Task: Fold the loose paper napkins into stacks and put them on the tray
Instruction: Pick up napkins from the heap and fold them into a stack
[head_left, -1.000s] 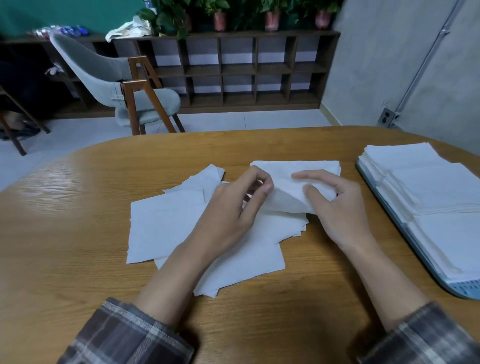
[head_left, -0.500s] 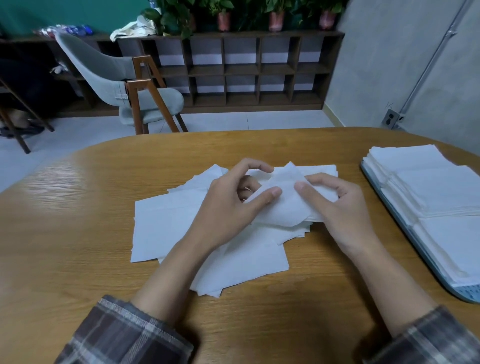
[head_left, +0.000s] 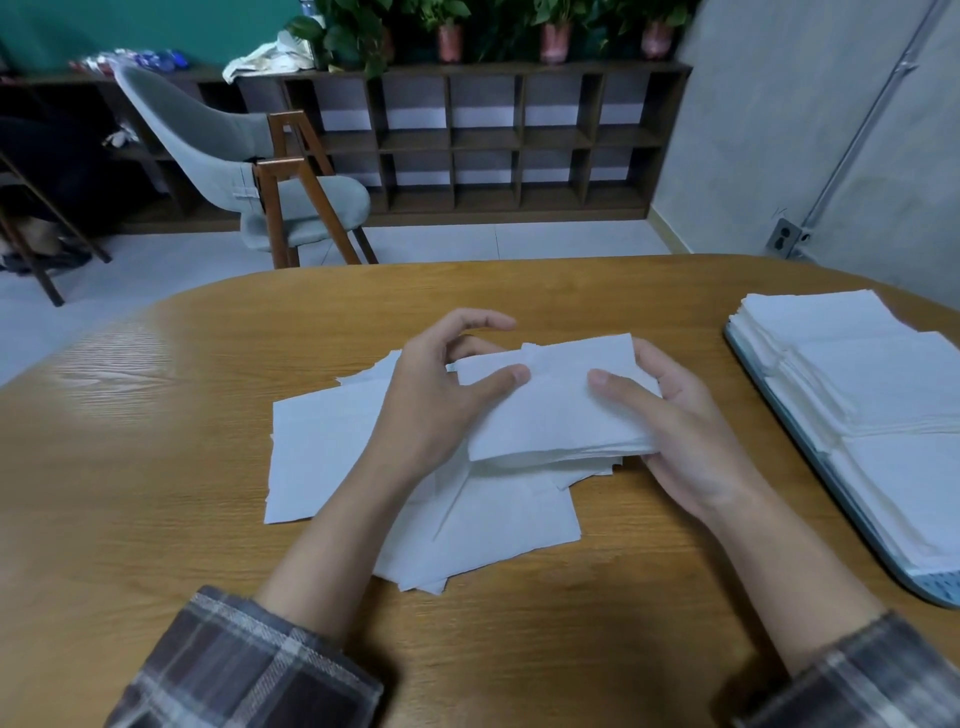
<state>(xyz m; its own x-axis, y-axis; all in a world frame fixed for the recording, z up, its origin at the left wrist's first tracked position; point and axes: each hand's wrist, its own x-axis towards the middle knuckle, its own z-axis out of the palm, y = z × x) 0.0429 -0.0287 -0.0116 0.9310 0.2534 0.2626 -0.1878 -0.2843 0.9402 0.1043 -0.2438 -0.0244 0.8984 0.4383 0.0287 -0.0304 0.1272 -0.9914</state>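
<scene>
A folded napkin (head_left: 550, 410), white and oblong with layered edges along its near side, is held roughly level, the left hand (head_left: 436, 410) pinching its left end and the right hand (head_left: 691, 431) its right. Beneath it lie the loose napkins (head_left: 322, 452), flat, overlapping and skewed. Well to the right, the grey tray (head_left: 935, 587) carries neat napkin stacks (head_left: 872, 384).

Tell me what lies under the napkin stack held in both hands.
Under the folded stack, held by the left hand and right hand, loose napkins lie spread on the table. How many sheets sit directly beneath is hidden.
</scene>
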